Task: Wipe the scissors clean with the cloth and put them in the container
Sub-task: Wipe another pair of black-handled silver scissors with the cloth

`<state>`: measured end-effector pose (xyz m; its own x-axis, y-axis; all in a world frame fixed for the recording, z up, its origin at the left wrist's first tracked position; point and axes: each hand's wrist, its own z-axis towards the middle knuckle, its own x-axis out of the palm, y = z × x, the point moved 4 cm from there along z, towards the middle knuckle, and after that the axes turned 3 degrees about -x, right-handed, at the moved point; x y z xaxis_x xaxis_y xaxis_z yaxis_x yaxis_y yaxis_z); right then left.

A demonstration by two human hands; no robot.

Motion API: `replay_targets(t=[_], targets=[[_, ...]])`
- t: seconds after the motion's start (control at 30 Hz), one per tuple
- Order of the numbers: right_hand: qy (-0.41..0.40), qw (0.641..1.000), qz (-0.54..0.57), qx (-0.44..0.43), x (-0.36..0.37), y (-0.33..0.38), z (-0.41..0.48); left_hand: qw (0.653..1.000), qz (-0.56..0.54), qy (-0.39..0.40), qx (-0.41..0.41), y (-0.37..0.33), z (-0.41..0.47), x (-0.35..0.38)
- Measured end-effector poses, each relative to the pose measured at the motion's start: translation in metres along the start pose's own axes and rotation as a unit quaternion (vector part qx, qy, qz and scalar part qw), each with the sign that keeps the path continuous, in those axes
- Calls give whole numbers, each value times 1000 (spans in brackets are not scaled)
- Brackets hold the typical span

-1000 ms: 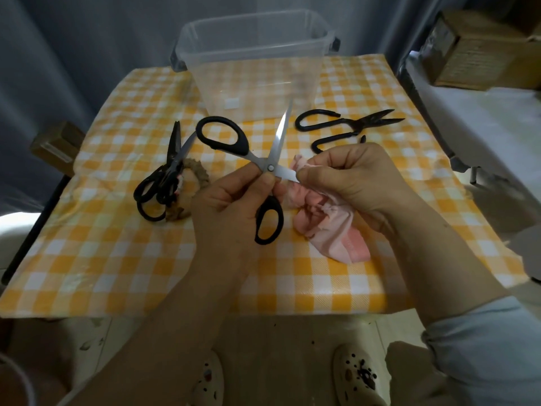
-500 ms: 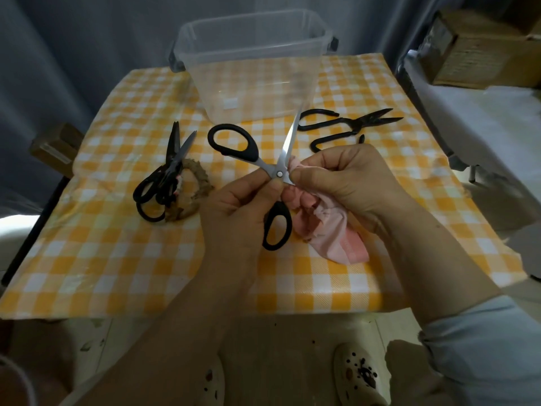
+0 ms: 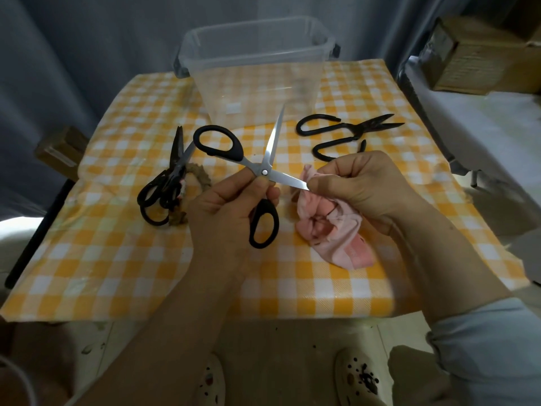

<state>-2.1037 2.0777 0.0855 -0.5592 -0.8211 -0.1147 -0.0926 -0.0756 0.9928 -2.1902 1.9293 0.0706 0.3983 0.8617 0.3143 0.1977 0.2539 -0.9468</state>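
Scissors [image 3: 265, 172] held open above counter [image 3: 117, 253], in front of container [image 3: 254, 58]. Left hand [image 3: 222, 209] fingers pinch them at pivot. Right hand [image 3: 363, 186] fingers curled round cloth [image 3: 330, 230], pinching lower blade tip through it.

Judged: steel stiff, light, likely slick, edges sharp. Best hold at pivot or handle loops. Cloth soft, bunched.

Counter checked orange-white. Room dim, grey curtain [image 3: 87, 54] behind.

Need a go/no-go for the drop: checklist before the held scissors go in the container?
1. Left hand grips scissors near the pivot: ok.
2. Right hand pinches cloth round the lower blade's tip: ok.
3. Blades closed for the drop: not ok, spread wide.
4. Blades wiped clean: cannot tell.
5. Container open on top, no lid: ok.
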Motion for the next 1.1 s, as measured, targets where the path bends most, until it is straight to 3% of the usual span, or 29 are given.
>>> replay_targets(t=[0.2,0.33,0.47,0.63,0.83,0.87,0.9,0.97,1.03,1.1], targets=[[-21,1000,5,-3,-9,-2,3,999,-35,-32,12,-8,6,-9],[-47,996,77,9,-12,-4,2,999,-34,-38,17,-13,7,-10],[-20,996,80,14,-4,-4,3,999,-25,-30,17,-10,6,-7],[26,995,93,26,4,-1,1,1000,20,-9,22,-6,6,-5],[-36,996,83,22,-2,-1,3,994,100,5,-33,-5,8,-3],[-50,994,92,30,-5,-1,3,993,118,-5,-11,-6,7,-6],[-63,992,101,41,-8,-2,3,984,171,-14,53,-10,6,-8],[-75,988,117,65,-12,-5,4,924,316,-17,215,-21,2,-9],[-67,987,115,87,-13,-5,4,832,426,-4,356,-23,3,-8],[-55,986,116,106,-13,-5,2,738,517,3,433,-20,10,-8]])
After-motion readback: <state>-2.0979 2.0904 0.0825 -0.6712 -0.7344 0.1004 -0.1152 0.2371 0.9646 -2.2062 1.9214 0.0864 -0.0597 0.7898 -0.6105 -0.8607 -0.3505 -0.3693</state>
